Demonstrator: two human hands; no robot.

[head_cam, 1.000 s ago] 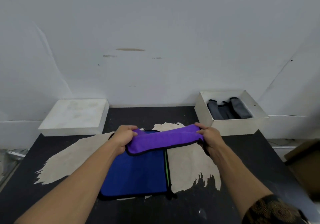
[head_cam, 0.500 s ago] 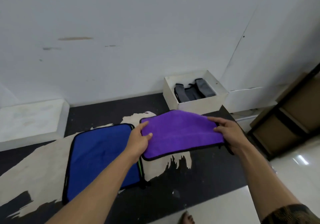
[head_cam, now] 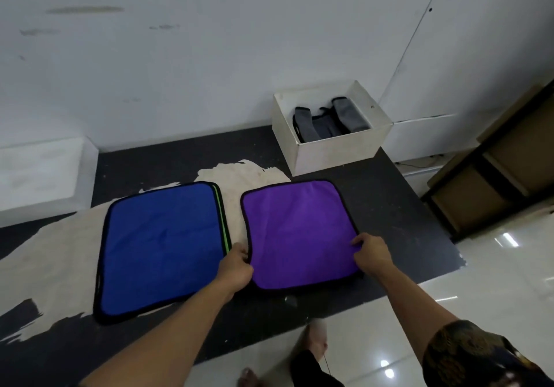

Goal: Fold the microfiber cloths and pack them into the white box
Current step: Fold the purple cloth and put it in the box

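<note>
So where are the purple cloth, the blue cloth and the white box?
purple cloth (head_cam: 296, 231), head view, middle of face.
blue cloth (head_cam: 162, 245), head view, middle of face.
white box (head_cam: 338, 153), head view, front wall.

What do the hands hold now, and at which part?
Both hold the purple cloth: left hand on its left edge, right hand on its right edge, near the front corners.

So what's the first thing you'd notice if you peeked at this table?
Two bright cloths lie flat side by side on the dark table: a blue cloth on the left and a purple cloth on the right. The left hand and right hand hold the purple one's near edge. Behind it, at the table's back right corner, a white box has grey folded cloths inside.
</note>
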